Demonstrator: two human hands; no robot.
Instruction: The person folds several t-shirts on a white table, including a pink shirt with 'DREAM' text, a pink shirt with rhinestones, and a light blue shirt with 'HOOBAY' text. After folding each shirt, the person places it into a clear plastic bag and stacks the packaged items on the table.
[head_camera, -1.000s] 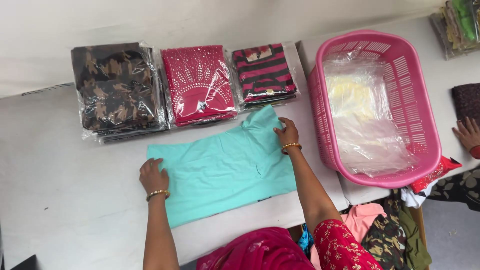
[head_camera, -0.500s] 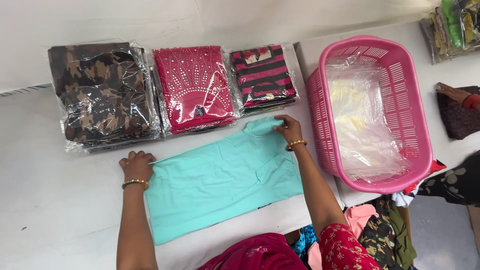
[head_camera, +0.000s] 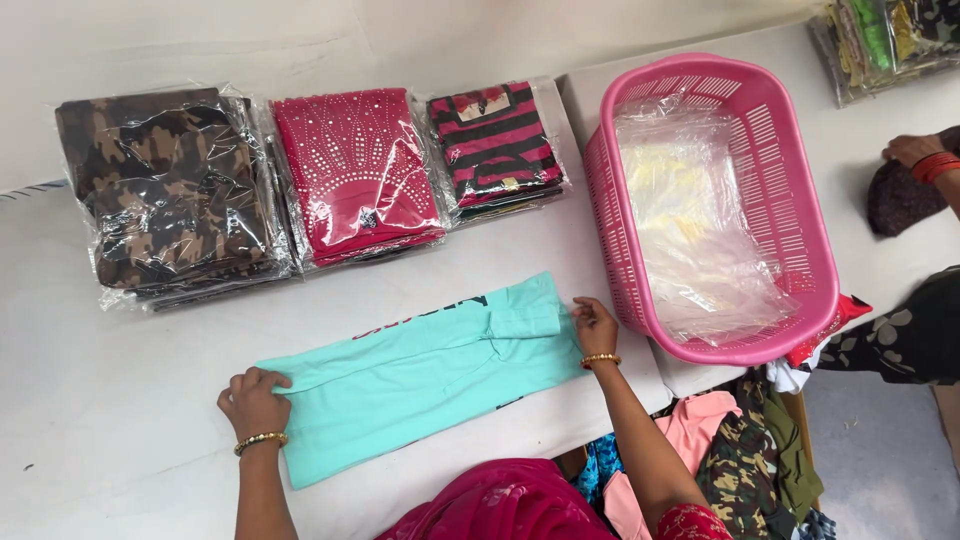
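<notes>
At the upper left of the frame a stack of camouflage garments (head_camera: 170, 195) lies sealed in glossy, crinkled clear plastic. Right of it sits a bagged pink garment (head_camera: 355, 170) dotted with small studs in a fan pattern, then a smaller bagged striped garment (head_camera: 497, 145) in pink and black.

Below them, at lower centre on the smooth white table (head_camera: 90, 420), lies the turquoise shirt (head_camera: 420, 370), a soft matte knit folded into a long narrow band. Its long axis runs from lower left up to the right, and the higher end points toward the basket.

The left hand (head_camera: 255, 400) grips the shirt's lower-left end, fingers curled and pinching the folded edge. The right hand (head_camera: 595, 328) rests on the upper-right end, fingers close together and pressed to the cloth. Each wrist wears a gold bangle.

At the right stands a rigid pink plastic basket (head_camera: 790, 180) with slotted walls, holding loose clear plastic bags (head_camera: 700, 240). At the far right edge another person's hand (head_camera: 910, 150) touches a dark cloth (head_camera: 895, 200).
</notes>
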